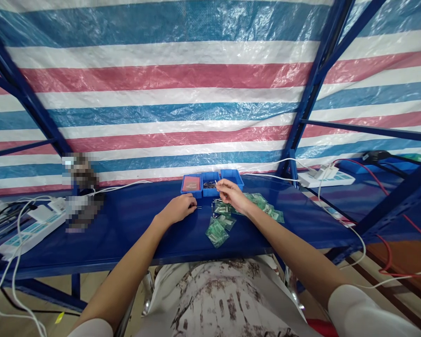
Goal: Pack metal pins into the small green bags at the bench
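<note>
My left hand (pixel 179 208) rests on the blue shelf top with its fingers closed; a small thin metal piece (pixel 199 207) sticks out from the fingertips. In front of the middle blue bin (pixel 210 193), my right hand (pixel 230 193) pinches another small thin metal piece (pixel 216 183), held upright. Many small dark metal pieces lie in that bin. Beside it, the left blue bin (pixel 191 193) holds a flat reddish piece (pixel 191 183), and the right blue bin (pixel 235 174) is partly behind my hand. Below my right hand lie several green clear packets (pixel 217 232) with small parts inside.
A white power strip (pixel 31 232) with plugs and cables lies at the left, and another power strip (pixel 326 179) at the right. Blue metal posts (pixel 307 93) frame the shelf. A striped plastic sheet (pixel 175 112) hangs behind. Red cables (pixel 386 248) run at the right.
</note>
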The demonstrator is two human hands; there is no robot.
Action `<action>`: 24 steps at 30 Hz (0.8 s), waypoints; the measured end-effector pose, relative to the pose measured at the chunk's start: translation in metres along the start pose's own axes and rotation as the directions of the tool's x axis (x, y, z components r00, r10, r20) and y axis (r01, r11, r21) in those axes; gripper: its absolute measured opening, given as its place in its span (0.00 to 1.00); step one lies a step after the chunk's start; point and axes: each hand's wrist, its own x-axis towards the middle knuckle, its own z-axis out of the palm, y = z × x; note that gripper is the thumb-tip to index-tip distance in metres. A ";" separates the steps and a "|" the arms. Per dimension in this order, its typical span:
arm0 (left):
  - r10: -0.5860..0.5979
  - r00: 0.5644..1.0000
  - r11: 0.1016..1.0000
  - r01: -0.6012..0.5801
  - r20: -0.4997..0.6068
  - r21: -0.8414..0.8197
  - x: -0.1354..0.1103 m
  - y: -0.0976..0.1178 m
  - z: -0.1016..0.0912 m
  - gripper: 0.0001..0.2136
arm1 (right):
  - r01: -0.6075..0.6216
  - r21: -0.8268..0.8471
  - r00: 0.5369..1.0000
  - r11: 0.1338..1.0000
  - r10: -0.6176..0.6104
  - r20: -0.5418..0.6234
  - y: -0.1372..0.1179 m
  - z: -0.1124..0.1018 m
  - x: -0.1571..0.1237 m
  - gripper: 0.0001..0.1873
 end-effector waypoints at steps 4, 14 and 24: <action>-0.001 1.000 1.000 0.001 -0.003 0.006 0.000 -0.001 0.001 0.09 | 0.021 -0.031 1.000 0.999 -0.021 0.002 0.001 0.000 0.000 0.20; -0.002 1.000 1.000 0.002 0.000 0.011 0.000 0.001 -0.001 0.09 | 0.038 -0.032 0.999 0.999 -0.037 0.028 0.007 -0.005 0.003 0.23; -0.014 1.000 1.000 0.014 -0.004 0.003 0.000 0.001 -0.002 0.08 | 0.032 -0.006 0.999 0.999 -0.032 0.022 0.009 -0.006 0.005 0.25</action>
